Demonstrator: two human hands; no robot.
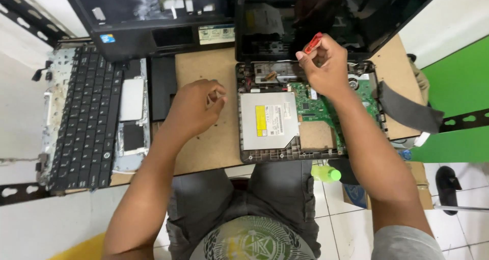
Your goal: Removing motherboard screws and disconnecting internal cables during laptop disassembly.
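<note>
Red-handled screwdriver (313, 43) in right hand's (326, 69) closed grip, long axis tilted, handle up-right; left hand (196, 107) loosely pinched, contents unclear.

You have two hands over the board (204, 66): the left hand (193, 107) and the right hand (326, 66). On the board sit one opened laptop base (305, 112), one optical drive (268, 120) and one screwdriver (313, 43). Left of the board lies one keyboard (86, 117); below it, one green bottle (326, 174).
</note>
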